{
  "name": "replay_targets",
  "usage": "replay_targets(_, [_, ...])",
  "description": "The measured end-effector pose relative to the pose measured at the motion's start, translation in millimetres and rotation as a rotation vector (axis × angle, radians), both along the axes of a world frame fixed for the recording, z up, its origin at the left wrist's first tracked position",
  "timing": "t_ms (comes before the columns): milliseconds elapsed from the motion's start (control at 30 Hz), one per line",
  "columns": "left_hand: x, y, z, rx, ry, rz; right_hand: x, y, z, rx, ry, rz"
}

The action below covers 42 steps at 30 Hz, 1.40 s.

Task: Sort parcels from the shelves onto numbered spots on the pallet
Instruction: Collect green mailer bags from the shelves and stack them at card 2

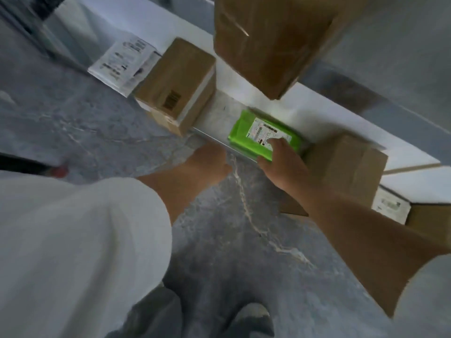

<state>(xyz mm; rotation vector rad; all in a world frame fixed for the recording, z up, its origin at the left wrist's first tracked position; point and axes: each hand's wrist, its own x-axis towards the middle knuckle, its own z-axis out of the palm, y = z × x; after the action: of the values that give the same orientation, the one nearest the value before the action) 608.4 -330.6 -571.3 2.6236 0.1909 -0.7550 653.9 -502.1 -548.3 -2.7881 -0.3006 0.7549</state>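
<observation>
On the shelf (219, 113), right hand (283, 162) partly hides the green parcel's (244, 128) blurred label (266, 131).

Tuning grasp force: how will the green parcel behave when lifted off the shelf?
Likely soft and a bit floppy: the green parcel shows wrinkled wrap and rounded edges. Probably light: it is flat and thin, and the right hand pinches one edge. The glossy wrap may slip.

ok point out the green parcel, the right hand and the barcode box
green parcel (238, 134): head view, green wrap left of its label
right hand (284, 163): head view, back of the hand
barcode box (180, 71): head view, middle of its top face
</observation>
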Motion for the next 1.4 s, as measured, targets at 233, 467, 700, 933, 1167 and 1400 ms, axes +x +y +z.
replay_targets(233, [32.6, -47.0, -75.5, -0.187, 0.027, 0.159, 85.6, -10.8, -96.1, 0.063, 0.082, -0.044])
replay_targets(467, [46.9, -45.9, -121.4, -0.348, -0.039, 0.41, 98.9, -20.7, -118.9, 0.014, 0.087, -0.12])
replay_targets(700, [22.7, -63.5, -130.2, -0.767, 0.211, 0.809, 34.8, -4.9, -129.6, 0.12, 0.137, -0.289])
replay_targets(933, [-34.9, -41.5, -37.5, -0.648, 0.147, 0.904, -32.4, 9.1, -64.9, 0.378, 0.272, -0.527])
replay_targets(1167, [-77.4, -15.4, 113.4, -0.692, 0.25, 0.876, -94.8, 23.0, 83.9, 0.571, 0.334, -0.688])
replay_targets(1400, [-139.3, 9.8, 259.7, -0.598, 0.153, 1.003, -165.1, 39.9, 229.4, 0.664, 0.328, -0.776])
